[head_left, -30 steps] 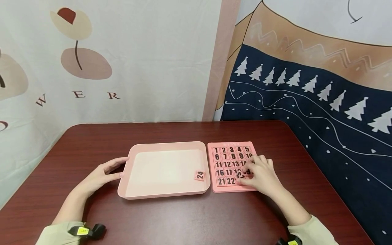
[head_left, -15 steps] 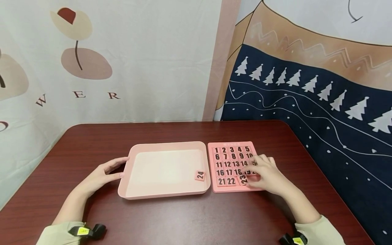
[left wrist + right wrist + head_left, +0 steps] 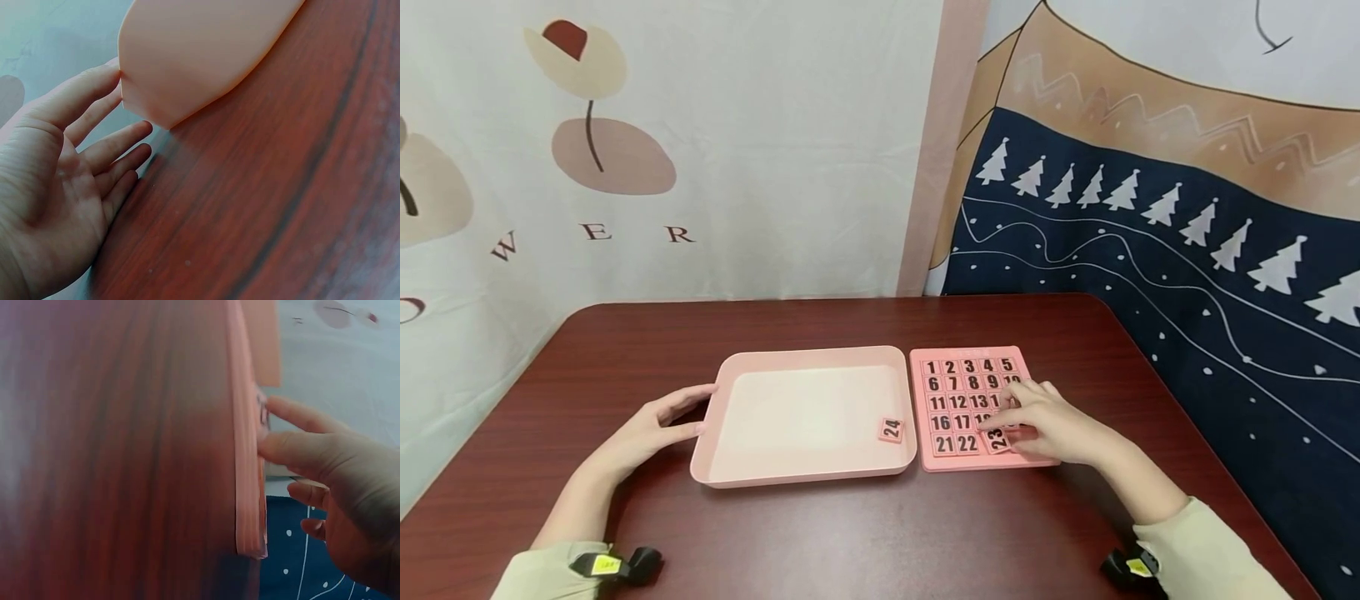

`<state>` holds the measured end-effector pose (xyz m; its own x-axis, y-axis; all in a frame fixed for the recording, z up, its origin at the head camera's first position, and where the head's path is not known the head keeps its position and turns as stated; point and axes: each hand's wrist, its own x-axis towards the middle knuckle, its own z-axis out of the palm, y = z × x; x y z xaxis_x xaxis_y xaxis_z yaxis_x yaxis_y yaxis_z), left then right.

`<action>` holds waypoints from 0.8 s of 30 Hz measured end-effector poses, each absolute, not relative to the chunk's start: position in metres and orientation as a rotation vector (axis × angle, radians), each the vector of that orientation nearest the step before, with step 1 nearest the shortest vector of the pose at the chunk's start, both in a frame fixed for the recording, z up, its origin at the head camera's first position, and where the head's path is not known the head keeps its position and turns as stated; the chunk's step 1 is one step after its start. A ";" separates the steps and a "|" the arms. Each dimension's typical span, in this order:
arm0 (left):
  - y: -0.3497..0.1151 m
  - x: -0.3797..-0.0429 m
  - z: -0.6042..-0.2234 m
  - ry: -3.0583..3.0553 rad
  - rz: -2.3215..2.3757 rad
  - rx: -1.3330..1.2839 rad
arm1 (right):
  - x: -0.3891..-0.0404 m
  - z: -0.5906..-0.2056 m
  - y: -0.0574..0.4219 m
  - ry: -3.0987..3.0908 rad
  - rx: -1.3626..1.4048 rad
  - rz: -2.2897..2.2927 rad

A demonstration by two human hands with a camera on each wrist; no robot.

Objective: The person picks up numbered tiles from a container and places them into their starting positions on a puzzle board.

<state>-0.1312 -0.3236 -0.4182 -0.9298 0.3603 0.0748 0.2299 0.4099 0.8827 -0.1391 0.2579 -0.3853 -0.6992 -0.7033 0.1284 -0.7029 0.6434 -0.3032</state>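
Note:
My left hand (image 3: pixel 658 425) rests at the left end of a pale pink tray (image 3: pixel 722 417). Its thumb and a finger touch the outer rim, the fingers fairly straight. A number tile marked 24 (image 3: pixel 891 429), turned sideways, lies at the tray's right side. Over the pink number board (image 3: pixel 928 462), my right hand (image 3: pixel 1052 425) pinches a tile marked 23 (image 3: pixel 997 440) between thumb and index finger. That tile is sideways and slightly tilted, in the bottom row beside 22. In the right wrist view, the tile (image 3: pixel 263 415) shows between the fingertips. My right hand covers part of the board's right side.
The tray and board lie side by side on a dark red wooden table (image 3: pixel 820 542), with a narrow gap between them. Rows of number tiles (image 3: pixel 967 383) fill the board's upper part. Printed cloths (image 3: pixel 775 167) hang behind the table.
My right hand has shifted slightly right and its wrist has turned. Tile 23 has moved a little right and shows more clearly. The left hand and tray are still.

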 end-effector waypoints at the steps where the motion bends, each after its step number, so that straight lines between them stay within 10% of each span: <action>1: -0.323 -0.131 -0.418 2.527 1.551 0.532 | -0.140 -0.385 0.258 2.833 -1.219 -0.523; 24: -0.325 -0.132 -0.420 2.520 1.562 0.542 | -0.148 -0.380 0.249 2.671 -1.355 -0.525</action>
<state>-0.1322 -0.3249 -0.4200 -0.9273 0.3657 0.0792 0.2336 0.4004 0.8861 -0.1476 0.2493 -0.3802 -0.5988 -0.7983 0.0646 -0.7634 0.5445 -0.3474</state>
